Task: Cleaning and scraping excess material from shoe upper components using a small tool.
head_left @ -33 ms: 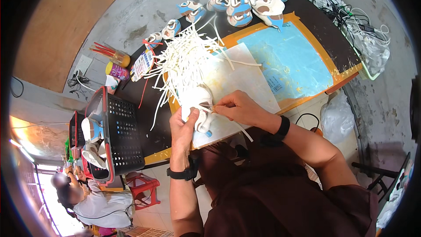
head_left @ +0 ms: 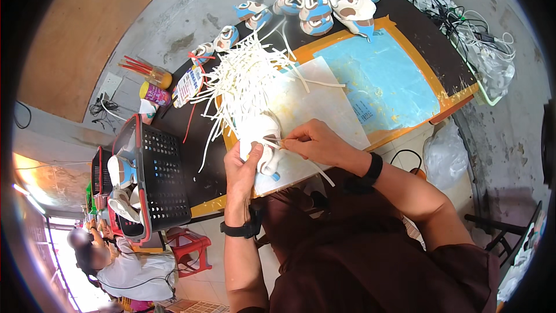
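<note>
My left hand is closed round a white shoe upper with a brown patch and a blue tab, holding it over the near edge of the table. At the upper's side, my right hand pinches a white shoelace, whose loose end hangs down below the fingers. How far the lace runs through the eyelets is too small to make out. Just beyond the upper lies a big heap of white laces, some trailing over the dark tabletop.
Blue, white and brown shoe uppers line the far edge. A pale sheet and a taped blue sheet cover the tabletop. A black basket with shoes stands left, near jars. Another person sits far left by a red stool.
</note>
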`<state>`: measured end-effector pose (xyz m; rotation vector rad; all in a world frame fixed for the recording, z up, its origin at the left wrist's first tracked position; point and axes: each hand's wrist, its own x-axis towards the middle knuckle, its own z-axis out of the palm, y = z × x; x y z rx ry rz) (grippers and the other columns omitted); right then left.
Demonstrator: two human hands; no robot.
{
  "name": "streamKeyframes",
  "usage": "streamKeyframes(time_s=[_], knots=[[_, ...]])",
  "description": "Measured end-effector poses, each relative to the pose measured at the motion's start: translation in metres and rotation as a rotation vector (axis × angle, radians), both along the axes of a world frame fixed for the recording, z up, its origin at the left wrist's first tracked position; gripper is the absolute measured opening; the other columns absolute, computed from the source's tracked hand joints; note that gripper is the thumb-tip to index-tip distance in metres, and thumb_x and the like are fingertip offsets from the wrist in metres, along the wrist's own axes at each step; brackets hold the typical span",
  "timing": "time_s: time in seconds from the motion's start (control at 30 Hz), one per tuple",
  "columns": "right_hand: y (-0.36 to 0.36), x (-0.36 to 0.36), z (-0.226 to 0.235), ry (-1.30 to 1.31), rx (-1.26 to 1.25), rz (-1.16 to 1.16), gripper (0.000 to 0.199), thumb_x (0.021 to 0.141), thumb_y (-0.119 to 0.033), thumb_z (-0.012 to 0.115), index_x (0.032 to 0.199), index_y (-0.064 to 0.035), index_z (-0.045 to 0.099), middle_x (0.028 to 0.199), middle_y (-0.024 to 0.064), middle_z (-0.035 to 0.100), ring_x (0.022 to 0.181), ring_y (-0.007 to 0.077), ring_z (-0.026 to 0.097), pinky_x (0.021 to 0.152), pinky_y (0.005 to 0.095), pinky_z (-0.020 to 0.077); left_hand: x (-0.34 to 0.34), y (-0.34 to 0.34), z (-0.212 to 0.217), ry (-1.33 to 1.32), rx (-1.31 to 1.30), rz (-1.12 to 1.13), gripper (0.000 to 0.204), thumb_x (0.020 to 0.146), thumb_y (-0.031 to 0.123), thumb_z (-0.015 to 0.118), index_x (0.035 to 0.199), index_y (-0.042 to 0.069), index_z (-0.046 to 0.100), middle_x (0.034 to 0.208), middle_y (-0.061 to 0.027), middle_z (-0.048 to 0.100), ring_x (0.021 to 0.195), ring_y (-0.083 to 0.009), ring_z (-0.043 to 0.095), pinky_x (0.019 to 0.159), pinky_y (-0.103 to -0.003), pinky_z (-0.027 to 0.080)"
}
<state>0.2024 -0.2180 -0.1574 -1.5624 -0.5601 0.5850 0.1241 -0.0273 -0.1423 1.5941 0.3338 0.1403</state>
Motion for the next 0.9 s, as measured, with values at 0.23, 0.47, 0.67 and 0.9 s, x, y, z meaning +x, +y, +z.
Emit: streamKeyframes(time_s=[0.23,0.47,0.67,0.9], knots=[[-0.0004,-0.0011,0.003,0.0,0.007,0.002,0.027,0.089,-0.021,0.062,0.085,0.0048,0.069,0.055,0.0001,0.054,0.05,0.0051,0.046,0.047,0.0241,0.0351,-0.0008,0.001,-0.0018,-0.009,0.027,0.008,0.02,0.088,0.006,0.064,0.106,-0.004,0.062,0.09,-0.0038,0.066,0.076,-0.0078,0.058,0.068,-0.023,0.047],[-0.0015,-0.0006,0.0014,0.006,0.024,0.008,0.026,0.088,-0.02,0.062,0.087,0.0051,0.069,0.056,0.0001,0.055,0.05,0.0048,0.046,0.048,0.024,0.0353,-0.0017,-0.0021,0.0023,-0.008,0.014,0.02,0.02,0.088,0.006,0.064,0.105,-0.003,0.062,0.09,-0.0037,0.066,0.076,-0.0078,0.058,0.069,-0.022,0.047],[0.0003,0.0007,0.0007,-0.006,0.008,0.018,0.027,0.088,-0.021,0.062,0.088,0.0052,0.069,0.057,0.0001,0.056,0.051,0.0047,0.047,0.048,0.0238,0.0354,-0.0012,-0.0003,-0.0022,-0.01,0.036,0.021,0.02,0.088,0.006,0.064,0.106,-0.003,0.062,0.09,-0.0035,0.066,0.076,-0.0077,0.058,0.069,-0.023,0.048],[0.0001,0.0019,-0.0013,-0.056,-0.014,0.008,0.026,0.087,-0.021,0.063,0.089,0.0046,0.07,0.057,-0.0004,0.055,0.052,0.0048,0.046,0.048,0.0238,0.0353,-0.0019,0.001,-0.0058,-0.041,0.101,0.009,0.021,0.088,0.008,0.065,0.106,-0.003,0.062,0.09,-0.0031,0.066,0.077,-0.0076,0.057,0.071,-0.023,0.047]])
